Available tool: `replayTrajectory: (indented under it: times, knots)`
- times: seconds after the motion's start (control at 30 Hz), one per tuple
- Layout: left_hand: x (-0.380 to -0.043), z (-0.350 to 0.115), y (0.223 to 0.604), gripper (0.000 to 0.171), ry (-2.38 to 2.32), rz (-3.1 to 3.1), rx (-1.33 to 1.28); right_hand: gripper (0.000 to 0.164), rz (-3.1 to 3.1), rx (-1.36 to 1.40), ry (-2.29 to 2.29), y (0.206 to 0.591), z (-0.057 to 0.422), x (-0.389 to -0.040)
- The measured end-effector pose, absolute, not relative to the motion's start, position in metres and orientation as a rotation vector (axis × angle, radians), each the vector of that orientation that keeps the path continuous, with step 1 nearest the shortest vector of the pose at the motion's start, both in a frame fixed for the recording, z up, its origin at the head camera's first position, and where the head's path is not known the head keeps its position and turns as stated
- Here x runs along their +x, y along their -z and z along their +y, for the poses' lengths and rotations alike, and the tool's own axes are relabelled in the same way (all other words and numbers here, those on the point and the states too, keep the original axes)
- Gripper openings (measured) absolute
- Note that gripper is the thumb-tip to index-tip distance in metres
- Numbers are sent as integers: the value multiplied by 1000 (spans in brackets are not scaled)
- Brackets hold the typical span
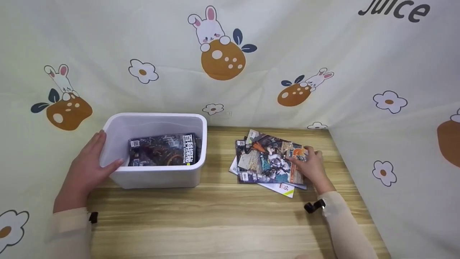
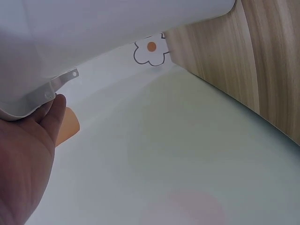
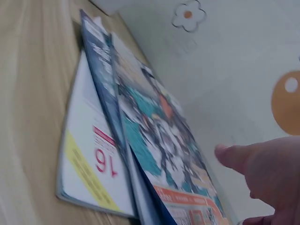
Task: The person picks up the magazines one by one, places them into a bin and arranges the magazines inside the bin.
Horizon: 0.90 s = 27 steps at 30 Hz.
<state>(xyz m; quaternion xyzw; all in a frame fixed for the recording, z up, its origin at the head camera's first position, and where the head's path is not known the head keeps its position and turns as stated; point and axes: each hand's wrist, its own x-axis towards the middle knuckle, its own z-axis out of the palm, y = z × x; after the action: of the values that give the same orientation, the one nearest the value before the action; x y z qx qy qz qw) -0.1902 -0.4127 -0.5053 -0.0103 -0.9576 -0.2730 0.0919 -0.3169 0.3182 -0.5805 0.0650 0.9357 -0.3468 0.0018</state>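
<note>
My left hand (image 1: 84,165) grips the left side of a white plastic bin (image 1: 158,178), thumb over the front rim and fingers along the outer wall. In the left wrist view its fingers (image 2: 57,112) reach under the rim. Inside the bin lies a dark magazine (image 1: 161,149) with white lettering. To the right, my right hand (image 1: 312,167) is over the right end of a colorful magazine (image 1: 275,162) on top of a small pile. In the right wrist view, its thumb (image 3: 229,155) is extended, apart from the cover. A white magazine (image 3: 89,154) marked 16 sticks out underneath.
Bin and pile stand side by side on a wood-grain table (image 1: 201,223). A pale cloth (image 1: 251,93) printed with rabbits, oranges and flowers hangs behind the table and along its sides, close to the bin's left.
</note>
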Motion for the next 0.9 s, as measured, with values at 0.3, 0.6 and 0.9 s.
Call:
replayTrajectory:
  times: [0.3, 0.6, 0.9]
  knots:
    - [-190, -414, 503, 110, 791, -2830, -54, 111, 2737, 143, 1107, 585, 344, -323]
    - [-190, -413, 503, 111, 790, -2834, -46, 129, 2606, 136, 1133, 585, 339, -327]
    - [-190, -411, 504, 112, 784, -2832, -50, 136, 2597, 175, 1207, 594, 335, -329]
